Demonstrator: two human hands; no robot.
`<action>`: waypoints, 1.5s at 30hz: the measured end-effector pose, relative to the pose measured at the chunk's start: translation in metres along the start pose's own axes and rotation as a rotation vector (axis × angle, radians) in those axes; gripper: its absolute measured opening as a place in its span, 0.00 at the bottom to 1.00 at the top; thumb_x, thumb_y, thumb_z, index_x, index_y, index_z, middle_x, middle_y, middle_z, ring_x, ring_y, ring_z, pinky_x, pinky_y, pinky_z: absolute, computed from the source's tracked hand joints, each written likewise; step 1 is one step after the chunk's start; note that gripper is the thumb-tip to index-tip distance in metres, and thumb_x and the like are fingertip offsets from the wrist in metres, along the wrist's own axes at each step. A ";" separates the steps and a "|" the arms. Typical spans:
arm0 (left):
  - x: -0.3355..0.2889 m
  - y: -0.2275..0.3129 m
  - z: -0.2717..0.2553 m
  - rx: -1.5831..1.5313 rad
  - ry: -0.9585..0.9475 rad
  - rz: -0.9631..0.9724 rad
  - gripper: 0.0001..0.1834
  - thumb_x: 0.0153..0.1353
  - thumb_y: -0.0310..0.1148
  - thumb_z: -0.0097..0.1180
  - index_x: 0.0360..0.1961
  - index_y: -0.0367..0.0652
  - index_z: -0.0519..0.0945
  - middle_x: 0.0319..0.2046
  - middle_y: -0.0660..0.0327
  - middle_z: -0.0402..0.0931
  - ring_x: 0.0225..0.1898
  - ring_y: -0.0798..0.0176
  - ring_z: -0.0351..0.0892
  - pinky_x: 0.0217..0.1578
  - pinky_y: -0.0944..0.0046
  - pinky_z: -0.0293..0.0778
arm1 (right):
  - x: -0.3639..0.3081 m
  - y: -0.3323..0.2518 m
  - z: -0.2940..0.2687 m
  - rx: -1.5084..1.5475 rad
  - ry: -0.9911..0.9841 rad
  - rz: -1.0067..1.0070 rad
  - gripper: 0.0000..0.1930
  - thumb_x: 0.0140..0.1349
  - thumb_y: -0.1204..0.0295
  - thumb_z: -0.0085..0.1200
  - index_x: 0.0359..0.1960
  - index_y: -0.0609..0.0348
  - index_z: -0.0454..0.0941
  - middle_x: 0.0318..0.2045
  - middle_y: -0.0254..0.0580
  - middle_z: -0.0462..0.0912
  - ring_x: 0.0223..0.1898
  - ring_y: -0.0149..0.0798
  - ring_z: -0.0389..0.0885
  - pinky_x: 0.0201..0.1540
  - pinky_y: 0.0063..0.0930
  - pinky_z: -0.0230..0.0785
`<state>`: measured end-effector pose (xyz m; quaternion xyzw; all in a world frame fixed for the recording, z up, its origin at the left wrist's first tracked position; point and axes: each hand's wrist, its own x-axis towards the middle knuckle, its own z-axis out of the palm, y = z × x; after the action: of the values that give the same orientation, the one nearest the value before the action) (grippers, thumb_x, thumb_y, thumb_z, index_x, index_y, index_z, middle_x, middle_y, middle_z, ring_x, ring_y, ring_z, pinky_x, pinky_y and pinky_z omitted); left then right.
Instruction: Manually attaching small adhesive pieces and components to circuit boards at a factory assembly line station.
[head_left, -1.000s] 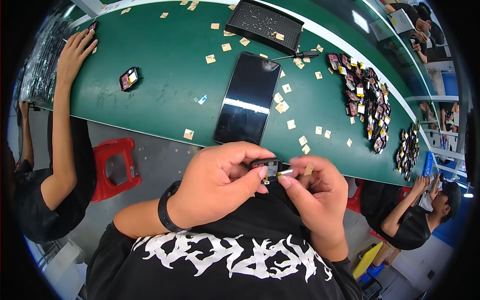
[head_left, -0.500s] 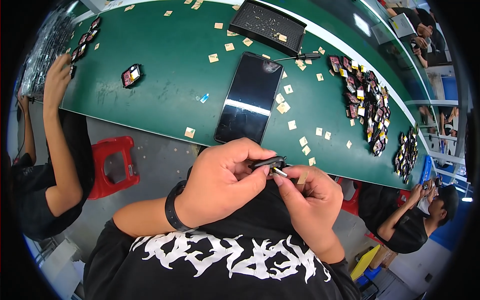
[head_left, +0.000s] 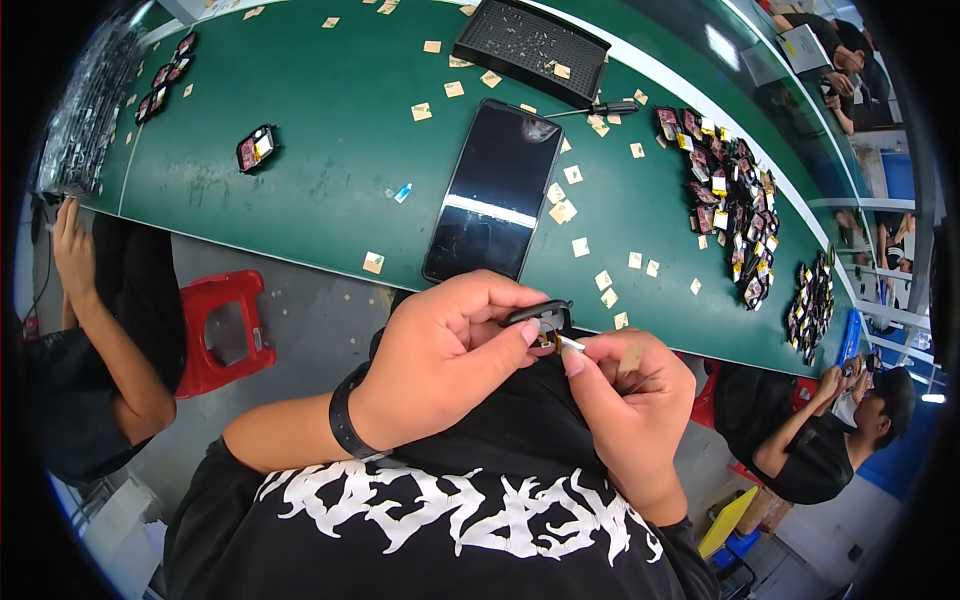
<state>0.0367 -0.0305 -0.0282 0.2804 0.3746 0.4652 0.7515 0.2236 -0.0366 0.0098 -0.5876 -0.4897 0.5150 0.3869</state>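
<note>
My left hand (head_left: 440, 345) grips a small black plastic casing (head_left: 545, 311) just in front of the table edge, with some inner parts showing below its raised rim. Pinched between thumb and finger of my right hand (head_left: 640, 395) is a small silvery-white battery (head_left: 572, 343), right beside the casing. A tan paper square (head_left: 631, 357) rests against the fingers of that same hand. Fingers cover much of the casing and the battery. Beyond my hands, a large dark phone-like slab (head_left: 495, 190) lies on the green table (head_left: 330, 200).
Several paper squares (head_left: 581, 247) are scattered around. A black tray (head_left: 480, 50) and a screwdriver (head_left: 612, 108) lie at the back. Heaps of black devices (head_left: 735, 200) fill the right side; a single device (head_left: 257, 149) sits left. Co-workers sit on both sides, near a red stool (head_left: 190, 340).
My right hand has shifted slightly right with the battery, away from the casing, and the casing has tilted to show more inside. The left co-worker's hand has drawn back from the devices.
</note>
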 end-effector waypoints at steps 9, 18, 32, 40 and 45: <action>0.004 -0.013 0.001 -0.047 0.014 0.042 0.08 0.68 0.17 0.54 0.47 0.33 0.76 0.46 0.56 0.81 0.45 0.69 0.83 0.47 0.68 0.82 | 0.000 0.007 0.000 -0.047 0.003 -0.003 0.04 0.58 0.82 0.66 0.32 0.65 0.83 0.23 0.27 0.81 0.20 0.13 0.67 0.22 0.11 0.56; 0.003 -0.017 0.002 0.017 0.017 0.018 0.08 0.68 0.15 0.52 0.46 0.34 0.76 0.46 0.55 0.81 0.47 0.68 0.83 0.48 0.67 0.83 | 0.010 0.008 -0.001 -0.466 -0.041 -0.469 0.07 0.57 0.79 0.70 0.36 0.65 0.85 0.31 0.44 0.87 0.28 0.31 0.84 0.26 0.20 0.73; -0.002 -0.028 -0.010 0.047 -0.115 0.118 0.15 0.67 0.12 0.50 0.54 0.30 0.75 0.50 0.50 0.80 0.50 0.65 0.81 0.50 0.66 0.80 | 0.013 0.017 -0.004 -0.145 -0.055 -0.100 0.07 0.54 0.79 0.72 0.35 0.65 0.87 0.28 0.33 0.79 0.25 0.21 0.70 0.27 0.17 0.61; -0.005 -0.030 -0.014 0.026 -0.177 0.186 0.16 0.67 0.12 0.50 0.54 0.30 0.74 0.50 0.50 0.80 0.50 0.65 0.81 0.51 0.64 0.80 | 0.024 0.022 -0.003 0.158 -0.117 0.087 0.10 0.56 0.82 0.70 0.34 0.67 0.80 0.28 0.31 0.78 0.27 0.19 0.71 0.29 0.13 0.65; -0.003 -0.030 -0.021 0.012 -0.198 0.150 0.16 0.66 0.12 0.51 0.55 0.30 0.74 0.50 0.50 0.80 0.50 0.65 0.81 0.51 0.63 0.80 | 0.021 0.029 -0.001 0.338 -0.215 0.162 0.10 0.61 0.81 0.67 0.39 0.66 0.77 0.31 0.35 0.81 0.31 0.22 0.80 0.33 0.15 0.73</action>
<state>0.0327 -0.0438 -0.0623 0.3567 0.2792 0.4881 0.7460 0.2293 -0.0226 -0.0228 -0.4934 -0.3859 0.6788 0.3831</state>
